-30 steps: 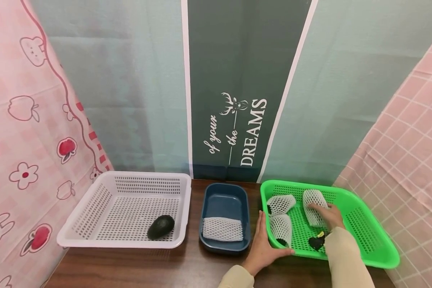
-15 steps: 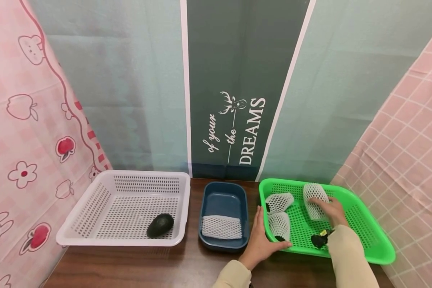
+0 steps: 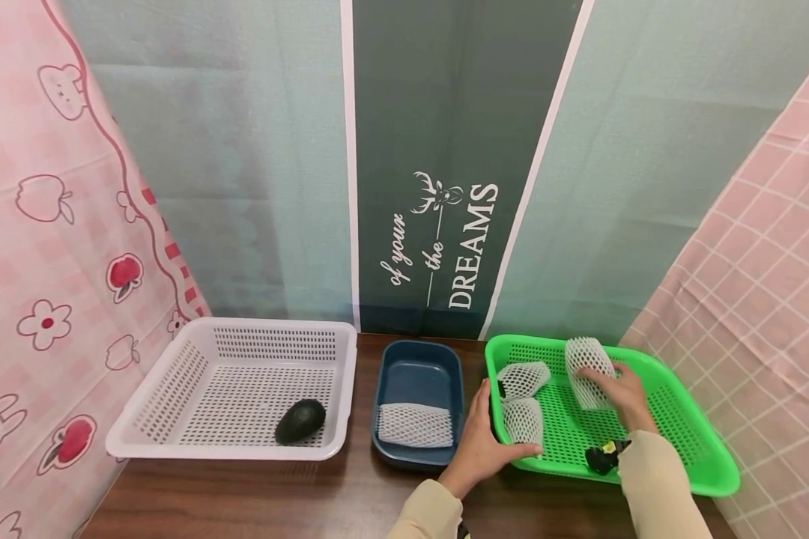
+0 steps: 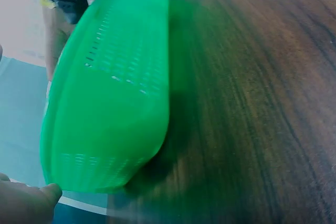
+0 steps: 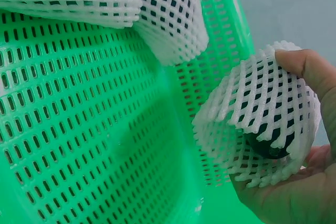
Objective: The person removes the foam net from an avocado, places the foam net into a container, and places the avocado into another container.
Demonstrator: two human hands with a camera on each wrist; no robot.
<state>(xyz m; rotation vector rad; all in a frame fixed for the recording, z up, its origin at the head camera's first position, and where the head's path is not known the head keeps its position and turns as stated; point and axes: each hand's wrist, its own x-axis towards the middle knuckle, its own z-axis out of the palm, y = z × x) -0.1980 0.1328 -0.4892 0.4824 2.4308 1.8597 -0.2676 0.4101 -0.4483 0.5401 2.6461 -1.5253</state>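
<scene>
Past the white basket [image 3: 229,452] with its avocado [image 3: 300,421] and the blue dish [image 3: 414,378], the left grip [image 3: 482,451] rests, fingers extended, against the green basket [image 3: 723,475], over which a dark fruit [image 5: 269,146], probably firm inside its soft, squashable foam sleeve [image 3: 586,363] and best held round the middle, is grasped by the right grip [image 3: 625,395].

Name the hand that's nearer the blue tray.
Left. The left hand is just right of the blue tray, at the near left corner of the green basket; the right hand is farther right, over the green basket, holding a white foam net.
</scene>
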